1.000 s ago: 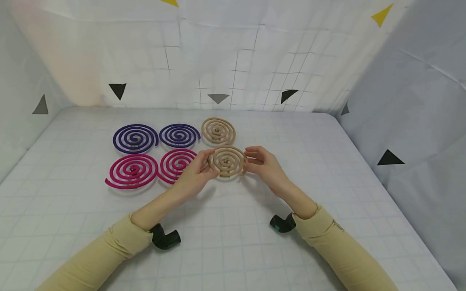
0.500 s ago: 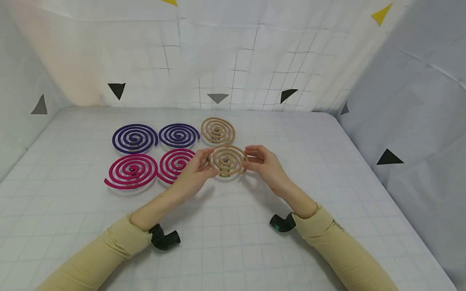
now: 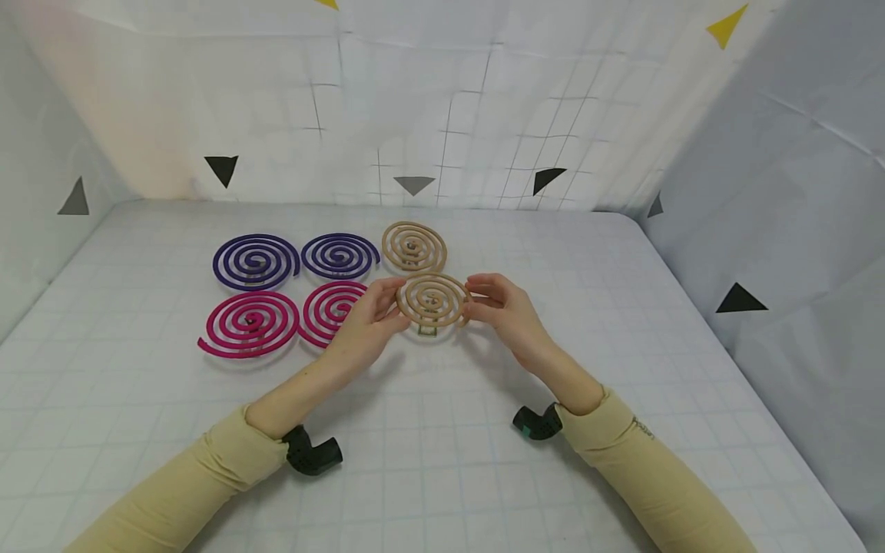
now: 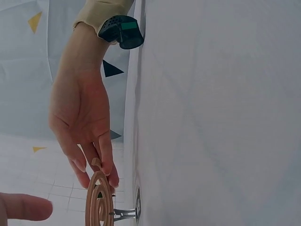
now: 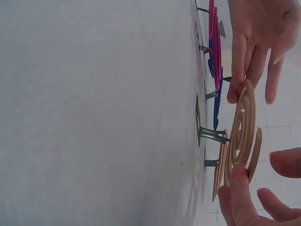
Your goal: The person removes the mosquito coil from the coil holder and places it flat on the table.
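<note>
A tan mosquito coil [image 3: 433,301] sits on a thin metal stand [image 5: 214,135] between my two hands, raised above the table. The fingertips of my left hand [image 3: 362,326] touch its left rim. In the left wrist view my left thumb [image 4: 28,207] is apart from the coil. My right hand [image 3: 508,319] has its fingertips at the right rim; in the right wrist view its thumb [image 5: 287,162] also stands off the coil. The stand's wire foot [image 3: 427,331] shows below the near rim. Another tan coil [image 3: 414,247] stands just behind.
Two dark blue coils [image 3: 256,263] stand at the back left, with two pink coils [image 3: 252,324] before them, one partly hidden by my left hand. White gridded cloth covers the table [image 3: 442,461]. Black devices [image 3: 313,453] are worn at both wrists.
The tan coil between my hands has shifted slightly away from me, and more of the stand's foot shows below it. My left hand has drawn back a little to the left.
</note>
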